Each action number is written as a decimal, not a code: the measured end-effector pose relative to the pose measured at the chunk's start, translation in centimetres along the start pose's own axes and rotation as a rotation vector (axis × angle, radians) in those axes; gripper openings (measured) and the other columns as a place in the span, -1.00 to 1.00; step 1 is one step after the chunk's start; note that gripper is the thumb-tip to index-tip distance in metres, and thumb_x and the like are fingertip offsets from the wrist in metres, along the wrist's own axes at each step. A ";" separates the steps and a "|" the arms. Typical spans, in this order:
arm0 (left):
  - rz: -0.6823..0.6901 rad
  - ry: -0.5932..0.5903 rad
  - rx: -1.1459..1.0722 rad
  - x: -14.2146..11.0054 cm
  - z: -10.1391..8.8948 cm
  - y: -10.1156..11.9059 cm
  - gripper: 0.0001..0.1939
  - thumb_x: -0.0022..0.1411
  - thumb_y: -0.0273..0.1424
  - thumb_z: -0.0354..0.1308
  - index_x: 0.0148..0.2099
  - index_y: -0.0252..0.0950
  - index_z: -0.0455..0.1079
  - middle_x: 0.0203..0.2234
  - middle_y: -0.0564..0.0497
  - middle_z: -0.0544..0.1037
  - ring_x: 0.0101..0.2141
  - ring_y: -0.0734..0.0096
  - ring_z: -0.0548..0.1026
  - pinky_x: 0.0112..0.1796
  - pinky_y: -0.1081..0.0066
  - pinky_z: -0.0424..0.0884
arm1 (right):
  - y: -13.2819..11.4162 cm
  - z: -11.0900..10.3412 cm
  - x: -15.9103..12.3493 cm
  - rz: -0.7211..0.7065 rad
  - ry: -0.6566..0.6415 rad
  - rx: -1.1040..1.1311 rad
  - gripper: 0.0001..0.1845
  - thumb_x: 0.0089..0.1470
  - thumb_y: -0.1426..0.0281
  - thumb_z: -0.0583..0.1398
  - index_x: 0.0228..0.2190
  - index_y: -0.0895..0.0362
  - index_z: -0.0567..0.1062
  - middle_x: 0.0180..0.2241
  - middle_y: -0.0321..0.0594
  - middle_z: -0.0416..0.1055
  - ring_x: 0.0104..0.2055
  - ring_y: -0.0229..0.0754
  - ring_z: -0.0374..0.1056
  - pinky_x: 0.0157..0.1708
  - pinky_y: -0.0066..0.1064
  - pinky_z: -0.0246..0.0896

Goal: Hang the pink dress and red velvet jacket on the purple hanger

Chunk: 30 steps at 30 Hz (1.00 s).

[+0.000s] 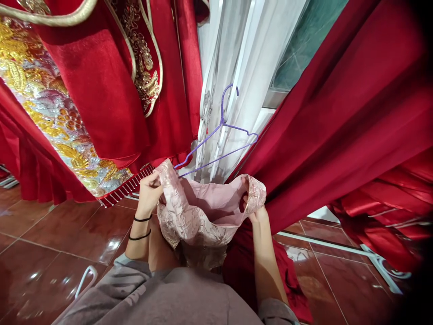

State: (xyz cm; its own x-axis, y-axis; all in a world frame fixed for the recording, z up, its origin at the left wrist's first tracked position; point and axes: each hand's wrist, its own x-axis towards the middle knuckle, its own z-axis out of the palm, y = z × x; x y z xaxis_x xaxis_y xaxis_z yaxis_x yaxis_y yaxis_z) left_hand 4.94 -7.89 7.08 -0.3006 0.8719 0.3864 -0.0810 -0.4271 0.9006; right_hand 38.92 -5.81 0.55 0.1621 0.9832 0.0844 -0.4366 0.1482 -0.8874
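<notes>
A pale pink dress [199,224] with a crinkled floral fabric hangs open at the neckline in front of my body. My left hand [149,193] is closed round its left shoulder strap, with the thumb near the strap's edge. At the other strap my right hand [258,214] grips from below and behind, some fingers showing through the armhole. Just beyond the dress is a purple hanger [222,121], its hook upward. The hanger's left end meets the left strap and is partly hidden there; its right end sits outside the dress.
Red garments with gold trim [101,90] hang at the left, above a beaded fringe [126,186]. A long red cloth [324,113] drapes on the right. White metalwork [216,58] stands behind the hanger. A white rack base [324,241] rests on the brown tiled floor [61,243].
</notes>
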 end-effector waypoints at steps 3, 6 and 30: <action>0.061 -0.068 0.102 0.9 2.4 1.2 -0.86 -0.05 -0.44 0.30 -0.35 -0.33 0.54 -0.49 0.07 0.51 -0.39 0.43 0.45 -0.32 0.50 0.36 | -0.8 -0.7 0.5 -0.011 0.070 0.137 -0.51 -0.22 0.34 0.37 -0.14 -0.06 0.57 0.01 -0.41 0.50 -0.35 -0.33 0.48 -0.61 -0.61 0.34; 0.051 -0.105 0.281 1.4 2.9 1.5 -0.86 -0.03 -0.41 0.26 -0.36 -0.35 0.53 -0.59 0.12 0.38 -0.49 0.52 0.32 -0.44 0.54 0.24 | -1.4 -1.6 0.9 -0.080 0.162 0.131 -0.58 -0.20 0.33 0.37 -0.19 0.00 0.58 0.00 -0.34 0.51 -0.14 -0.26 0.49 -0.36 -0.55 0.45; 0.088 -0.022 0.256 6.0 -0.3 2.7 -0.80 -0.07 -0.39 0.37 -0.41 -0.39 0.47 -0.65 0.17 0.29 -0.58 0.66 0.14 -0.52 0.54 0.04 | -8.9 -2.4 15.0 -0.299 0.002 -0.102 -0.64 -0.17 0.25 0.39 -0.26 0.07 0.53 -0.15 -0.23 0.57 -0.03 -0.19 0.48 0.10 -0.32 0.35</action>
State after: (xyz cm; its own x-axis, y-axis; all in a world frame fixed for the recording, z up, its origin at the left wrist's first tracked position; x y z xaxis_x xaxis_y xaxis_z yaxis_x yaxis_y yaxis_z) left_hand 2.68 -3.93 11.80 -0.2753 0.8404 0.4669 0.1883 -0.4291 0.8834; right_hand 47.34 7.35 8.66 0.2721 0.8973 0.3476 -0.2779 0.4192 -0.8643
